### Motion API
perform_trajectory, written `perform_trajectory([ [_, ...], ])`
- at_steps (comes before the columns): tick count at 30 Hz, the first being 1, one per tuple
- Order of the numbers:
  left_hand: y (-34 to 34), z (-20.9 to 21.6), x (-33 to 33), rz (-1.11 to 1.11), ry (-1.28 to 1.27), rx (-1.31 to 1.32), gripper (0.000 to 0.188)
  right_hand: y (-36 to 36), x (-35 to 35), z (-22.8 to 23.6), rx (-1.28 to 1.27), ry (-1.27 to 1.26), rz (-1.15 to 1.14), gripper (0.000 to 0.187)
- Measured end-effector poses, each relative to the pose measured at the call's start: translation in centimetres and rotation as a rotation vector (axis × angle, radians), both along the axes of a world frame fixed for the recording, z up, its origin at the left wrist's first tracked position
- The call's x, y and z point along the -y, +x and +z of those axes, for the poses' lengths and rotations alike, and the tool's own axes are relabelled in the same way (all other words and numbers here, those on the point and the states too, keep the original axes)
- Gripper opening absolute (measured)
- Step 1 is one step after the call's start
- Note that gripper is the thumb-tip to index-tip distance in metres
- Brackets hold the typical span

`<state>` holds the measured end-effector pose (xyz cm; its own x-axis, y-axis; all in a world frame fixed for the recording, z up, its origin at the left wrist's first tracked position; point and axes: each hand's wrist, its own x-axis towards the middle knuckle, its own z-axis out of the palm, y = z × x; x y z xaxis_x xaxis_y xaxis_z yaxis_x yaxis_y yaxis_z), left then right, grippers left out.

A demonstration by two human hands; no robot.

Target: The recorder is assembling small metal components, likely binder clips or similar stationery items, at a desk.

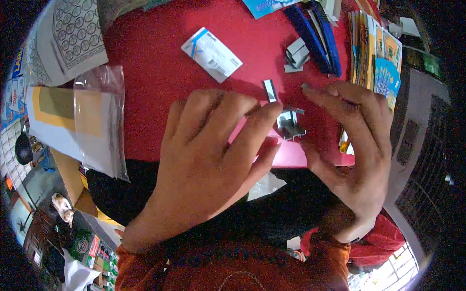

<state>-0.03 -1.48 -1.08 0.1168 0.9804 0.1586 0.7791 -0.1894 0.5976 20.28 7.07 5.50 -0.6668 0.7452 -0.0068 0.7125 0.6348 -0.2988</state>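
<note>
My left hand [206, 145] is over the red table, with its fingers bent and its index finger and thumb apart. Its index fingertip is beside a short silver staple strip [269, 89], partly covering its lower end. Between my two hands lie a few more staple strips [291, 127], tilted against each other with legs showing. My right hand [361, 136] curves around their right side, thumb and index finger spread, and nothing shows between them. Farther back is a small pile of grey staple strips [296, 53] next to a blue stapler [318, 39].
A small white and blue box [212, 54] lies on the red table [150, 106]. Clear plastic bags [99, 121] and a printed sheet [73, 39] cover the left side. Stacked booklets [366, 53] line the right edge. A cat [62, 207] is on the floor at the lower left.
</note>
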Motion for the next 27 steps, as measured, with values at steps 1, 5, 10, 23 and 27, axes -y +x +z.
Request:
perform_trajectory([
  [1, -0.1, 0.1, -0.1, -0.002, 0.000, 0.007, 0.060, -0.3, -0.4, 0.5, 0.068, -0.001, 0.012, 0.066],
  [5, -0.4, -0.1, -0.2, -0.016, -0.015, 0.001, 0.064, -0.7, -1.7, 0.6, 0.120, -0.028, 0.122, 0.064],
  [10, -0.6, 0.2, -0.4, -0.032, -0.067, -0.025, 0.065, -0.5, -1.7, -0.6, 0.118, -0.068, 0.130, 0.064],
  [23, -0.4, -0.3, 0.0, 0.000, 0.034, -0.039, 0.063, 0.6, -2.2, -1.0, 0.007, 0.000, 0.142, 0.058],
  [27, -0.5, -0.1, -0.2, -0.007, 0.006, -0.040, 0.062, 0.6, -2.3, -0.9, -0.077, 0.017, 0.171, 0.050],
])
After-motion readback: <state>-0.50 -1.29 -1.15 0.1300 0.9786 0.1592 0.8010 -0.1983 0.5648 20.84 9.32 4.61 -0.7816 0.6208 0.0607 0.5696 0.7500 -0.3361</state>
